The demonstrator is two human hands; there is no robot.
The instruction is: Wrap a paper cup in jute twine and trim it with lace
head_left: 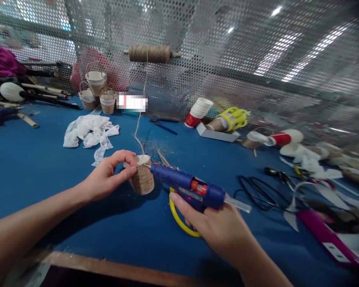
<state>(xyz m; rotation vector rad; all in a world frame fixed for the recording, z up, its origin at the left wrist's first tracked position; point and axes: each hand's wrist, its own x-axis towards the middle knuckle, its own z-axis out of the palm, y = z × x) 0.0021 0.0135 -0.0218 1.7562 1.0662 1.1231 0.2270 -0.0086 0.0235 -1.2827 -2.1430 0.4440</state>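
Note:
A small paper cup wrapped in brown twine (pixel 143 181) is held just above or on the blue table, its white inner rim showing. My left hand (pixel 115 171) pinches it at the upper left edge, thumb and fingers closed. My right hand (pixel 218 223) grips a blue hot glue gun (pixel 179 179), a clear glue stick jutting from its back. The nozzle meets or nearly meets the twine near the cup's rim. A loose twine strand (pixel 137 129) runs from the cup up to a twine spool (pixel 149 54). Yellow-handled scissors (pixel 179 223) lie partly hidden beneath the gun.
Three small twine baskets (pixel 97 93) stand at the back left, behind white lace (pixel 88 129). Pliers (pixel 166 124), stacked paper cups (pixel 199 111) and a white box lid (pixel 217 133) lie farther back. To the right are black cable (pixel 257 193) and a purple power strip (pixel 329 237).

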